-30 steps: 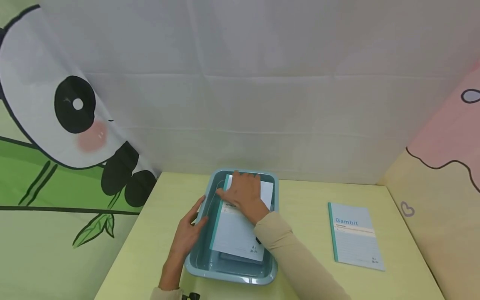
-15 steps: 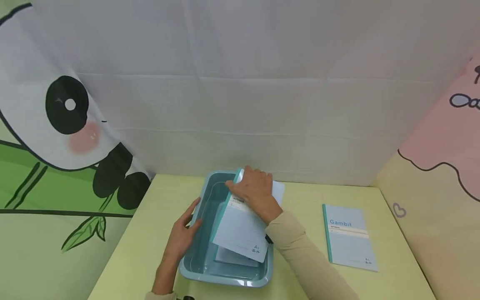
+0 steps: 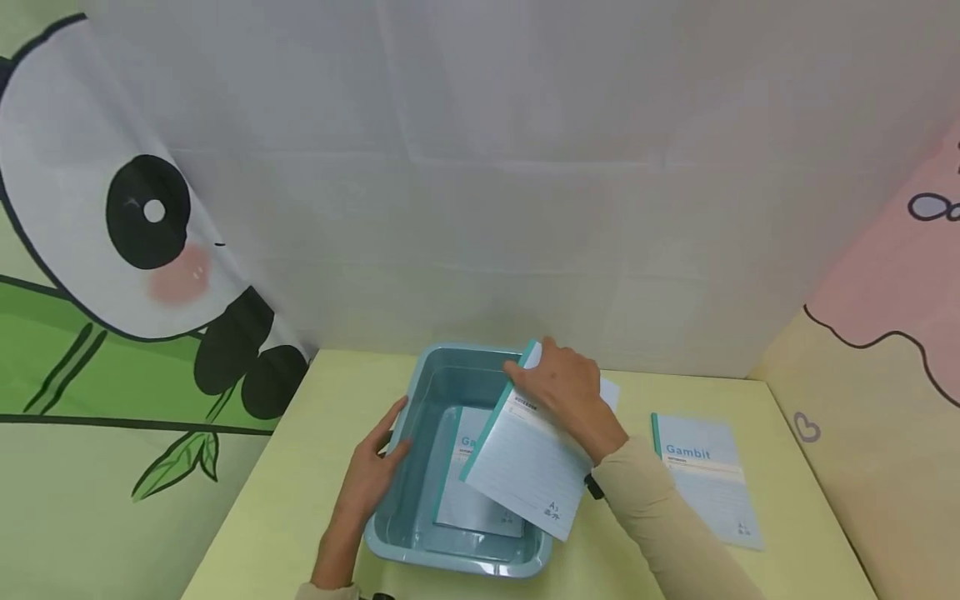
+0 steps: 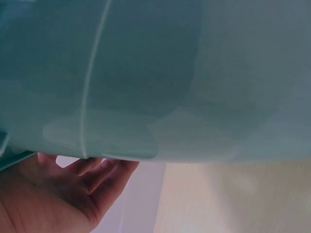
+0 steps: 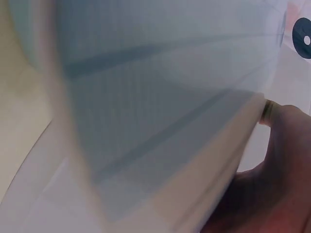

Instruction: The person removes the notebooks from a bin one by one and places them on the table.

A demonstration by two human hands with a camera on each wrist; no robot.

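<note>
The right hand (image 3: pixel 564 390) gripped 1 notebook (image 3: pixel 525 462) over the right rim of the tub (image 3: pixel 453 564), its long axis askew to the tub's; the left hand (image 3: pixel 371 472), farther off, held the tub's left rim.

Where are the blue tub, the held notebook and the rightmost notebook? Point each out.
blue tub (image 3: pixel 453 564): head view, on its near rim
held notebook (image 3: pixel 527 468): head view, on the lined part of its cover
rightmost notebook (image 3: pixel 708 483): head view, on its front cover, below "Gambit"
</note>
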